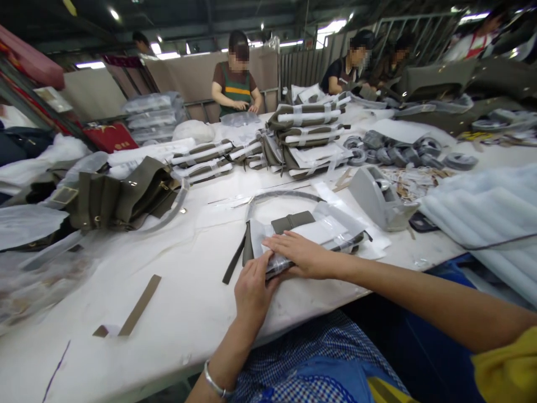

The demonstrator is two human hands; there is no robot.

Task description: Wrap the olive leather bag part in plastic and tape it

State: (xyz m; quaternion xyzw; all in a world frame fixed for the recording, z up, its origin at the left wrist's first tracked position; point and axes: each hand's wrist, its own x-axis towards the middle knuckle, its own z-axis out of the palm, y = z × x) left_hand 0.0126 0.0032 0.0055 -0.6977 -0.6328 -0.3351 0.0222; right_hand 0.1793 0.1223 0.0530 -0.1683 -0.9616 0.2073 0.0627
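Note:
An olive-green bag piece wrapped in clear plastic and white foam sheet lies flat on the white table in front of me. My left hand grips the near left edge of the wrapped piece, fingers curled on the plastic. My right hand lies flat on top of it, fingers stretched out to the left, pressing the wrapping down. A dark strap sticks out from the piece at its left side.
A grey tape dispenser stands just right of the piece. White foam sheets pile at the right. An olive handbag sits at the left, stacks of wrapped pieces behind. A loose strip lies near left. Other people work across the table.

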